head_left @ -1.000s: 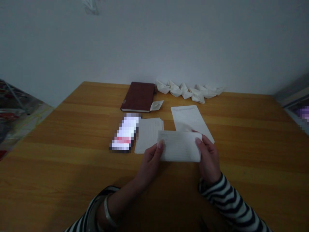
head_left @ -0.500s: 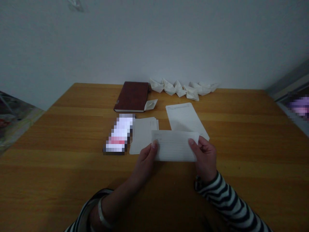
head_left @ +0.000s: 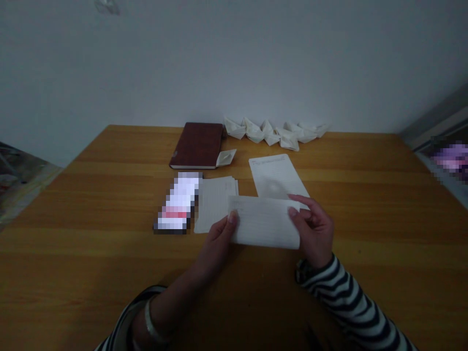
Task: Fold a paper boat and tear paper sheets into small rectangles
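Both my hands hold a folded sheet of lined white paper just above the wooden table, low in the middle of the view. My left hand pinches its left end, thumb on top. My right hand grips its right end, with the fingers curled at the edge. Behind the folded sheet lies a flat lined sheet, its near part hidden. To the left, a small stack of lined paper lies close to my left hand.
A pixelated phone lies left of the stack. Further back are a dark red notebook, a small paper boat, and a row of several paper boats along the wall. The table is honey-coloured wood.
The whole scene has drifted left in view as my head turned. My right hand has shifted its grip, with its fingers now further over the sheet's right edge.
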The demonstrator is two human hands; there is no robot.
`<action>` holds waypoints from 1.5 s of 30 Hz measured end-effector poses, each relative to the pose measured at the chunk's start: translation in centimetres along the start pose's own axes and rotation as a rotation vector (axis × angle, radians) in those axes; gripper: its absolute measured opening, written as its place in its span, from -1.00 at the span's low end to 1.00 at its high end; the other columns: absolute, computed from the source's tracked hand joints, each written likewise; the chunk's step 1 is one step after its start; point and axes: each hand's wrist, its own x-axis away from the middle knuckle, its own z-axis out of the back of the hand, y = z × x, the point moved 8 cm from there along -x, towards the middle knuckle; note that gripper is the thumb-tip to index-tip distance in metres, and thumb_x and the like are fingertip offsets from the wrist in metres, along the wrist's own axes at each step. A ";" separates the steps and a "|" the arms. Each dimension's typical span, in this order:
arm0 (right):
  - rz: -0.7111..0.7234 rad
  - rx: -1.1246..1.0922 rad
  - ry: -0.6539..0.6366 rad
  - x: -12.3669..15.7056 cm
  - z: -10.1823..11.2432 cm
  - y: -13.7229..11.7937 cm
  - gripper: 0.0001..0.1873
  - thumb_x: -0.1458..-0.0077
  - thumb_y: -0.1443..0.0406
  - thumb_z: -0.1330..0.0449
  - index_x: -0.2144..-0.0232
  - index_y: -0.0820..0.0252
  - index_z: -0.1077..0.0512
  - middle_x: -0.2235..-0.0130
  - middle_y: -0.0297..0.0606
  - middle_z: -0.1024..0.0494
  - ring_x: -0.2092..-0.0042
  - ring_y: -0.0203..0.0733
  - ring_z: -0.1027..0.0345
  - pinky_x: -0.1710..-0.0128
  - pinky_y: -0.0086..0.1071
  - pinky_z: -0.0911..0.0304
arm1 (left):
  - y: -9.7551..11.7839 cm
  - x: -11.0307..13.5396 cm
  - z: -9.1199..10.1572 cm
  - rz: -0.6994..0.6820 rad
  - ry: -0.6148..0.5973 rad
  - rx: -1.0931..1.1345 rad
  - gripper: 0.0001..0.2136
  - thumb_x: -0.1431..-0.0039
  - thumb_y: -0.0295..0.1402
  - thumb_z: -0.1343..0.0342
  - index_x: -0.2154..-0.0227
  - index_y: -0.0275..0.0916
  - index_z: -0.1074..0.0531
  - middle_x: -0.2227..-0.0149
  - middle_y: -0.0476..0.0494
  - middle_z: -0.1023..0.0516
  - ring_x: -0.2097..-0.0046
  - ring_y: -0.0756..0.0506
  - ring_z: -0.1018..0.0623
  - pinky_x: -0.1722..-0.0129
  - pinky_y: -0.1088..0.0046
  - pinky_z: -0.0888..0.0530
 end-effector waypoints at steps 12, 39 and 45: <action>0.144 0.179 -0.072 -1.5 0.7 -2.0 -0.85 -0.16 0.22 -0.23 0.26 -0.01 -0.60 0.38 -0.36 -0.64 0.37 -0.27 -0.44 0.37 -0.44 -0.30 | 0.1 -0.1 0.0 0.023 0.021 0.079 -0.56 -0.16 0.04 -0.11 0.25 -0.30 -0.53 0.32 -0.15 -0.56 0.33 -0.05 -0.46 0.29 0.45 -0.38; -0.069 0.198 -0.163 -2.4 1.1 0.0 -0.91 -0.02 0.23 -0.35 0.39 0.09 -0.60 0.44 -0.33 -0.67 0.44 -0.32 -0.48 0.38 -0.49 -0.35 | 3.9 0.5 -0.5 -0.201 -0.098 -0.205 -0.51 -0.22 -0.17 -0.12 -0.18 -0.14 -0.27 0.52 0.07 -0.38 0.52 0.05 -0.32 0.55 0.57 -0.23; -0.096 0.229 -0.266 -2.1 0.2 0.4 -0.87 -0.03 0.20 -0.34 0.36 0.11 -0.60 0.40 -0.31 -0.68 0.40 -0.30 -0.50 0.33 -0.47 -0.37 | 6.3 0.0 1.0 -0.388 -0.064 -0.610 -0.70 -0.18 -0.22 -0.18 0.05 -0.18 -0.55 0.45 -0.04 -0.58 0.43 0.02 -0.43 0.44 0.55 -0.34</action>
